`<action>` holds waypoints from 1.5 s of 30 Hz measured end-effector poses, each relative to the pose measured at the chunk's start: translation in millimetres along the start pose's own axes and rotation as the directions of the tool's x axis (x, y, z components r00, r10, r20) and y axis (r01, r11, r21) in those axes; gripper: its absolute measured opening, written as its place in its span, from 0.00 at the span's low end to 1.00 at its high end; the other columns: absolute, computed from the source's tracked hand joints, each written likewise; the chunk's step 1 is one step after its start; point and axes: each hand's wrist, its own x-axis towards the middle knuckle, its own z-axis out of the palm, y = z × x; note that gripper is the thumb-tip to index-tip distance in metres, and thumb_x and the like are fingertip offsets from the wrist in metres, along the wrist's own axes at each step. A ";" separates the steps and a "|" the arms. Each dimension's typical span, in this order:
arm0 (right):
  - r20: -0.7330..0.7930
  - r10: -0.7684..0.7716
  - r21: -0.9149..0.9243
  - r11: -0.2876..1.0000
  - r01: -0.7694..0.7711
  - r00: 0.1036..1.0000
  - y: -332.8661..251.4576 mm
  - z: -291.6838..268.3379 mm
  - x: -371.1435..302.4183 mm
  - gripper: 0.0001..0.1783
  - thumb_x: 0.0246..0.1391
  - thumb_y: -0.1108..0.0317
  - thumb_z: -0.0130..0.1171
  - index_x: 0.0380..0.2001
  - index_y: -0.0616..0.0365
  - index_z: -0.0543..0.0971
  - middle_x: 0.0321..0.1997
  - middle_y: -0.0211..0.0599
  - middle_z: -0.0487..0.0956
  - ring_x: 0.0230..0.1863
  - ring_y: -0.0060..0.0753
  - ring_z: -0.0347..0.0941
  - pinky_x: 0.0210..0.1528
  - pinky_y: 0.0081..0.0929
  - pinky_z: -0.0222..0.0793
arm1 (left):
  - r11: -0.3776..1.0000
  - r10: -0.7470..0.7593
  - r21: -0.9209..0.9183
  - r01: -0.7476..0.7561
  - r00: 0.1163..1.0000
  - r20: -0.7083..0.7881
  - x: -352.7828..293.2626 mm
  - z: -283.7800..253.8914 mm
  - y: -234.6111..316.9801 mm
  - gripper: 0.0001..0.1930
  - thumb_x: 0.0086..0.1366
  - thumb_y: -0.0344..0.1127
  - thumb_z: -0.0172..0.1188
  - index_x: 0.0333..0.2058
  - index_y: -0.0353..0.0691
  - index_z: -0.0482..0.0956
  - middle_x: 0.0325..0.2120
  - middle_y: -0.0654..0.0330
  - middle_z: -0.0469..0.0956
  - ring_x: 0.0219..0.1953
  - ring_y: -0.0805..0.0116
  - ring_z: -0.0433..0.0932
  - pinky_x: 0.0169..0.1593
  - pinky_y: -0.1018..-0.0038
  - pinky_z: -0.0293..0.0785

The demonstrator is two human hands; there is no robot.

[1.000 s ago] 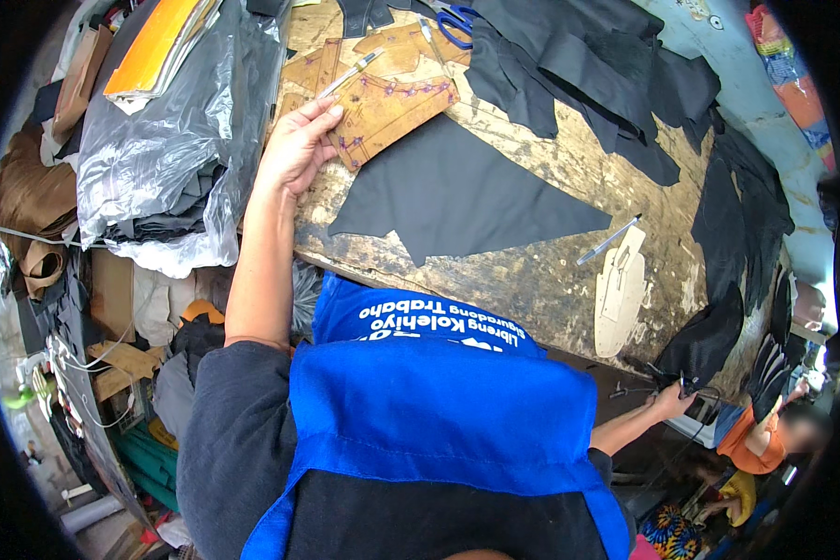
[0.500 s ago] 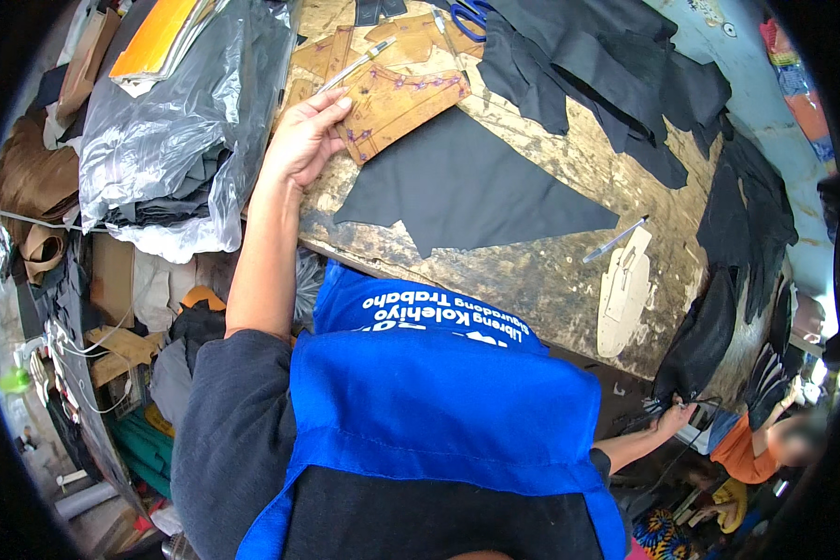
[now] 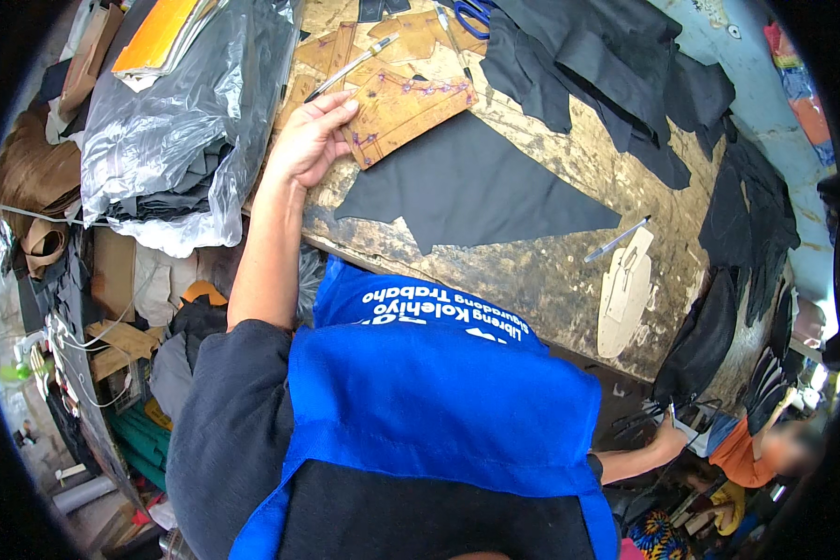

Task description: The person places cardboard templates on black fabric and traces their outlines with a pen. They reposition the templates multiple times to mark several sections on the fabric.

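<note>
My left hand (image 3: 317, 131) pinches a brown pattern template (image 3: 411, 110) with purple marks by its left end. The template is tilted over the upper edge of a black leather-like piece (image 3: 476, 187) lying on the worktable (image 3: 523, 271). A pen (image 3: 350, 67) lies just beyond my left fingers. Far to the lower right, my right hand (image 3: 665, 442) is closed beside the dark material hanging at the table's edge. A small pale tip shows above its fingers, too small to name.
Another pen (image 3: 618, 238) and a cream template (image 3: 625, 294) lie on the table's right part. Blue-handled scissors (image 3: 473, 14) and black scraps (image 3: 616, 65) are at the far side. A plastic-wrapped stack (image 3: 182, 140) stands at left. Another person in an orange top (image 3: 742, 453) is at lower right.
My right hand has shifted slightly down and left at the table's lower right edge. My left hand and the brown template have moved only a little.
</note>
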 end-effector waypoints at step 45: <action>-0.420 -0.871 0.684 -0.119 0.719 0.255 -268.1 21.0 -146.6 0.31 0.34 0.58 0.73 0.44 0.59 0.77 0.52 0.47 0.75 0.61 0.51 0.62 0.63 0.42 0.53 | 0.489 0.197 0.864 -0.122 0.980 0.026 121.4 -87.8 153.0 0.14 0.52 0.34 0.66 0.36 0.32 0.81 0.28 0.58 0.81 0.27 0.73 0.78 0.32 0.78 0.73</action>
